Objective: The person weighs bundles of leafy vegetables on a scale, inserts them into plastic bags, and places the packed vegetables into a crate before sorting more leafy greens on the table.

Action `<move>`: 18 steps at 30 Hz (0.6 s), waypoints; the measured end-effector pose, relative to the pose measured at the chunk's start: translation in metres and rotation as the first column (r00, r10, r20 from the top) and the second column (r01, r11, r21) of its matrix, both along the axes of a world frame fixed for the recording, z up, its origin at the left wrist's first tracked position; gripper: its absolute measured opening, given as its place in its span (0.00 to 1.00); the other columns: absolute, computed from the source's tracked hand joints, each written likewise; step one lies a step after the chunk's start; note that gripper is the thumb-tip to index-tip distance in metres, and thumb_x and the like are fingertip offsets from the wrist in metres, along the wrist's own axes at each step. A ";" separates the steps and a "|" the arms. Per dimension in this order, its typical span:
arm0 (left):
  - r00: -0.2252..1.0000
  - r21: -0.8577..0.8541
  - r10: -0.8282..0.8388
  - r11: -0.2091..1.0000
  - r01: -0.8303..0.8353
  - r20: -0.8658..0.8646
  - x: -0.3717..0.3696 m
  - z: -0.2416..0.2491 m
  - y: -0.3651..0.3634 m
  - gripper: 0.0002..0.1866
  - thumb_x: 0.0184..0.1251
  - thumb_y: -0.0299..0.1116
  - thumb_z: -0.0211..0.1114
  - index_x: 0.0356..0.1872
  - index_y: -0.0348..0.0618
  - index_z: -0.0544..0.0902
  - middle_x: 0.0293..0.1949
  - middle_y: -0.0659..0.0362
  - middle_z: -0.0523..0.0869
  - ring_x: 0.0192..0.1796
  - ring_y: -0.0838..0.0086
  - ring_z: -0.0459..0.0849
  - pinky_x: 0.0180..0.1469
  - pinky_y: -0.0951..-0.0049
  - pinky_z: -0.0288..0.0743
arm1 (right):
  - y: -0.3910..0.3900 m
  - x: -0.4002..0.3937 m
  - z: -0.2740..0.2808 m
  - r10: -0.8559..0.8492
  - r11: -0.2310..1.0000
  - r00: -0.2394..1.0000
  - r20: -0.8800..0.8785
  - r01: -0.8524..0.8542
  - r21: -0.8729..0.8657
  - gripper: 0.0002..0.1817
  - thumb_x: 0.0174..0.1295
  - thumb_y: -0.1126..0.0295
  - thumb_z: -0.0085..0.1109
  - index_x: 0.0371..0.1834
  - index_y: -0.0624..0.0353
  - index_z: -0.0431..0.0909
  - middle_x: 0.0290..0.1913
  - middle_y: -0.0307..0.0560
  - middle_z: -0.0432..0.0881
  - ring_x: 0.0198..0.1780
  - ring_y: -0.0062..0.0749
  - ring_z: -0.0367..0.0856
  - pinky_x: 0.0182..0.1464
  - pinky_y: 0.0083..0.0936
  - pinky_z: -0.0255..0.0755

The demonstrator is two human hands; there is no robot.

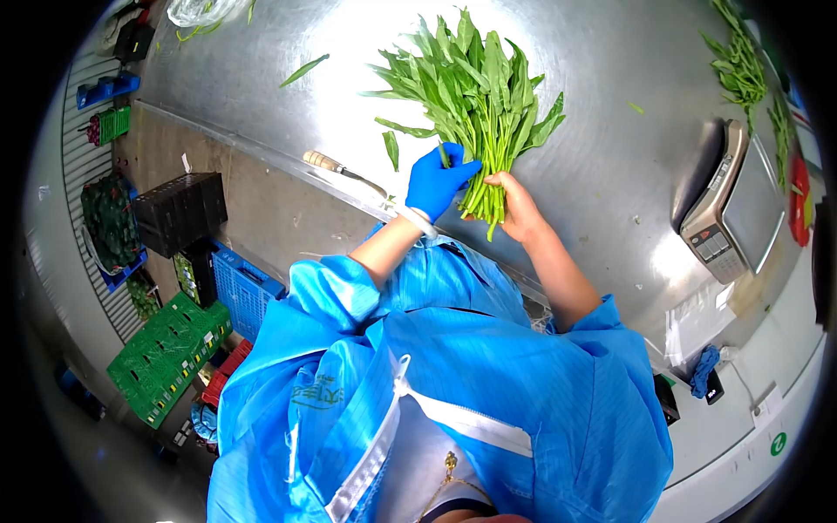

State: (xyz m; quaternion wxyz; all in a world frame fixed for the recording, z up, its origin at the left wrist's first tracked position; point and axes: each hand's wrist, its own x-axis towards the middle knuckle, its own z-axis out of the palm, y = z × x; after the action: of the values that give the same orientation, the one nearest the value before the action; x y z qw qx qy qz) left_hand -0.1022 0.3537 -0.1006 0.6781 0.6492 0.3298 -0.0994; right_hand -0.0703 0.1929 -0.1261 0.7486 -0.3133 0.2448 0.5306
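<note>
A bunch of leafy green vegetables (488, 96) lies over the metal table (610, 113), leaves pointing away and cut stems toward me. My left hand (438, 181), in a blue glove, is at the left side of the stems, its fingers closed on a leaf or stem. My bare right hand (516, 205) is wrapped round the stems' lower right side, with the thumb on top. Left of the gloved hand, a knife with a wooden handle (323, 160) rests near the table's edge. Loose leaves (391, 150) are beside the bunch.
At the right stands a scale (728, 209), with more greens (739, 74) beyond it. A clear plastic bag (205, 10) is at the top left. On the floor at the left are a black crate (180, 213), a blue crate (244, 292) and a green crate (166, 353).
</note>
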 end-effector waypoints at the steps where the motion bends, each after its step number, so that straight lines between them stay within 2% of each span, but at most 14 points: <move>1: 0.990 0.209 -0.123 0.972 0.107 0.067 0.001 -0.003 -0.003 0.15 0.58 0.36 0.70 0.44 0.41 0.83 0.31 0.55 0.86 0.30 0.65 0.86 0.35 0.68 0.79 | -0.001 0.000 -0.002 0.020 1.000 1.000 0.020 -0.019 -0.022 0.17 0.61 0.62 0.52 0.46 0.63 0.73 0.38 0.53 0.82 0.38 0.44 0.83 0.41 0.47 0.81; 2: 0.961 0.413 -0.256 0.890 0.191 0.107 0.005 0.001 -0.005 0.16 0.58 0.37 0.70 0.46 0.42 0.83 0.31 0.53 0.86 0.31 0.62 0.86 0.36 0.67 0.79 | -0.001 -0.001 -0.007 0.039 0.998 0.998 0.040 -0.037 -0.044 0.16 0.61 0.62 0.52 0.45 0.63 0.74 0.38 0.53 0.82 0.37 0.43 0.83 0.40 0.46 0.81; 3: 0.914 0.601 -0.390 0.760 0.247 0.116 0.008 0.005 -0.007 0.17 0.58 0.37 0.69 0.48 0.44 0.83 0.32 0.51 0.87 0.32 0.60 0.86 0.36 0.67 0.79 | -0.002 -0.003 -0.011 0.058 0.996 0.997 0.059 -0.054 -0.067 0.16 0.61 0.62 0.52 0.44 0.63 0.74 0.38 0.52 0.82 0.37 0.42 0.83 0.39 0.45 0.81; 4: 0.893 0.706 -0.446 0.651 0.278 0.061 0.009 0.007 -0.010 0.19 0.58 0.38 0.67 0.51 0.50 0.82 0.35 0.48 0.86 0.35 0.55 0.86 0.37 0.63 0.79 | -0.001 -0.007 -0.016 0.042 0.991 0.998 0.054 -0.035 -0.127 0.15 0.61 0.61 0.52 0.43 0.62 0.75 0.35 0.50 0.82 0.35 0.39 0.83 0.37 0.39 0.80; 7: 0.835 0.776 -0.549 0.504 0.379 -0.051 0.004 0.010 -0.007 0.19 0.58 0.38 0.65 0.51 0.50 0.83 0.35 0.50 0.87 0.36 0.54 0.86 0.37 0.62 0.79 | 0.004 -0.014 -0.016 -0.005 0.968 0.991 0.135 0.039 -0.248 0.15 0.61 0.62 0.52 0.43 0.61 0.75 0.34 0.47 0.81 0.35 0.35 0.82 0.36 0.33 0.77; 8: 0.829 0.765 -0.547 0.481 0.427 -0.119 0.002 0.012 -0.005 0.18 0.57 0.37 0.64 0.50 0.49 0.83 0.35 0.50 0.87 0.35 0.55 0.86 0.37 0.62 0.79 | 0.005 -0.015 -0.013 -0.046 0.969 0.993 0.106 0.070 -0.237 0.14 0.60 0.62 0.52 0.43 0.61 0.75 0.34 0.47 0.81 0.35 0.34 0.82 0.36 0.32 0.76; 11: 0.858 0.719 -0.497 0.549 0.427 -0.130 -0.006 0.006 0.008 0.18 0.56 0.37 0.66 0.50 0.50 0.84 0.34 0.49 0.87 0.35 0.54 0.86 0.37 0.62 0.79 | 0.008 -0.015 -0.007 -0.134 0.971 0.990 0.035 0.138 -0.193 0.14 0.59 0.63 0.53 0.43 0.60 0.75 0.35 0.45 0.81 0.35 0.32 0.81 0.37 0.30 0.75; 12: 0.868 0.721 -0.493 0.576 0.385 -0.070 -0.007 0.002 0.010 0.18 0.56 0.38 0.69 0.48 0.46 0.84 0.31 0.51 0.87 0.31 0.59 0.87 0.35 0.65 0.79 | 0.007 -0.016 -0.011 -0.142 0.975 0.990 0.023 0.144 -0.168 0.14 0.59 0.64 0.54 0.43 0.60 0.74 0.36 0.45 0.81 0.35 0.31 0.81 0.37 0.30 0.75; 15: 0.944 0.486 -0.290 0.810 0.329 -0.156 -0.007 -0.005 0.012 0.19 0.56 0.39 0.72 0.46 0.41 0.84 0.27 0.53 0.87 0.26 0.69 0.86 0.31 0.70 0.78 | 0.008 -0.021 -0.022 -0.156 0.978 0.988 0.003 0.155 -0.139 0.14 0.58 0.65 0.55 0.44 0.61 0.74 0.36 0.46 0.81 0.36 0.33 0.82 0.39 0.31 0.76; 16: 0.957 0.474 -0.247 0.831 0.291 -0.155 -0.006 -0.007 0.011 0.21 0.56 0.40 0.74 0.46 0.36 0.83 0.24 0.56 0.85 0.24 0.77 0.83 0.28 0.74 0.76 | 0.008 -0.022 -0.024 -0.158 0.978 0.988 0.002 0.156 -0.137 0.14 0.58 0.65 0.55 0.44 0.61 0.74 0.36 0.46 0.81 0.36 0.34 0.82 0.40 0.31 0.76; 18: 0.964 0.437 -0.219 0.860 0.263 -0.150 0.000 0.000 0.014 0.21 0.55 0.39 0.75 0.46 0.35 0.82 0.24 0.55 0.85 0.24 0.77 0.83 0.28 0.74 0.76 | 0.009 -0.022 -0.021 -0.177 0.976 0.984 -0.008 0.174 -0.132 0.14 0.58 0.65 0.55 0.44 0.61 0.74 0.36 0.46 0.81 0.37 0.35 0.82 0.41 0.31 0.77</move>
State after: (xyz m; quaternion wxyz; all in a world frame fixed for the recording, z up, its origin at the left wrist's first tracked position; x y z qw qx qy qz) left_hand -0.1023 0.3676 -0.1010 0.4736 0.8201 0.2917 -0.1345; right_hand -0.0919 0.2021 -0.1471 0.7680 -0.3338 0.3130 0.4481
